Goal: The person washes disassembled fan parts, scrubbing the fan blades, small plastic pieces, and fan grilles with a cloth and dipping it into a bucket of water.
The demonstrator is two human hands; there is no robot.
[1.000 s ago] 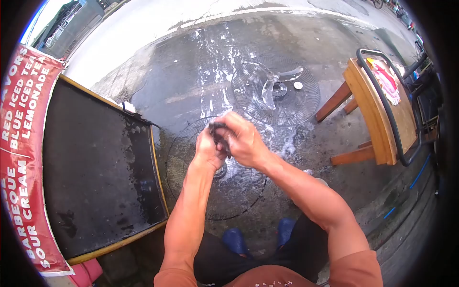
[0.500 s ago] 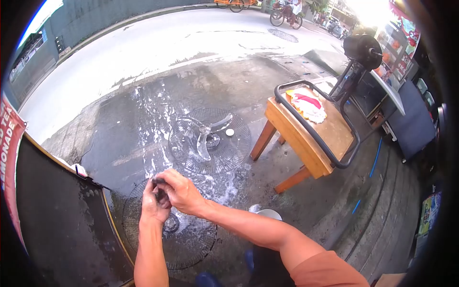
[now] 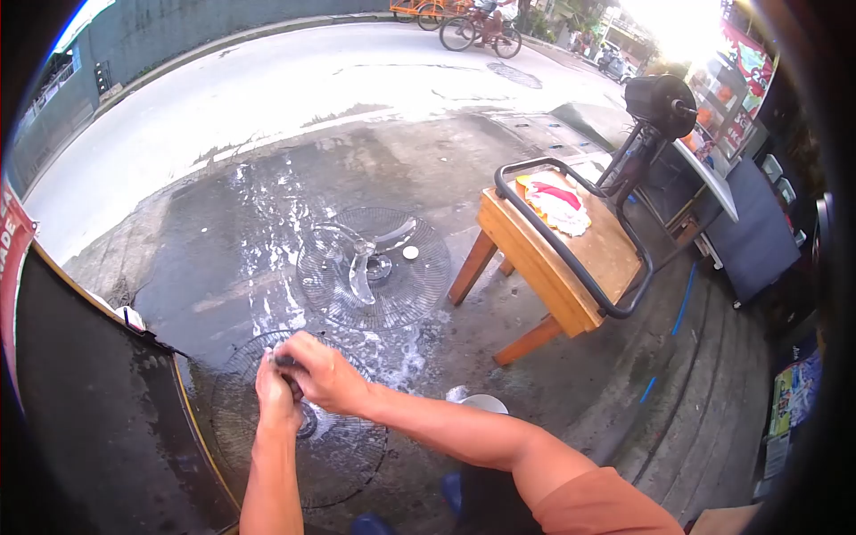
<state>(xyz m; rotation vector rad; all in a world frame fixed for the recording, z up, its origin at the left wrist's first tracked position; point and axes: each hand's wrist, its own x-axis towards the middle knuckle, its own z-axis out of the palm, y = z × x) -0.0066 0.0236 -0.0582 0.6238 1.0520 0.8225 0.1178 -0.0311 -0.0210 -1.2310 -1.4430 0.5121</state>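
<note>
My left hand (image 3: 277,395) and my right hand (image 3: 325,374) are closed together around a small dark object (image 3: 287,364), mostly hidden by the fingers. Below them a round wire fan grille (image 3: 348,450) lies on the wet ground. Beyond it is a second grille (image 3: 419,290), with a clear fan blade (image 3: 361,275) on top and a small white round piece (image 3: 410,252) beside the blade. Soapy water (image 3: 406,357) streaks the concrete around both grilles.
A wooden table (image 3: 544,276) on the right bears a black tubular frame (image 3: 584,275) and a red-and-white cloth (image 3: 557,205). Behind it stands a fan motor (image 3: 662,105). A white bucket (image 3: 484,404) is near my right forearm, a dark panel (image 3: 89,401) at left. A person rides a cycle (image 3: 481,31) on the road.
The view has swung right and up, showing more of the road and the fan motor. Both hands remain together around the dark object, with the fingers slightly shifted. The cycle has moved left.
</note>
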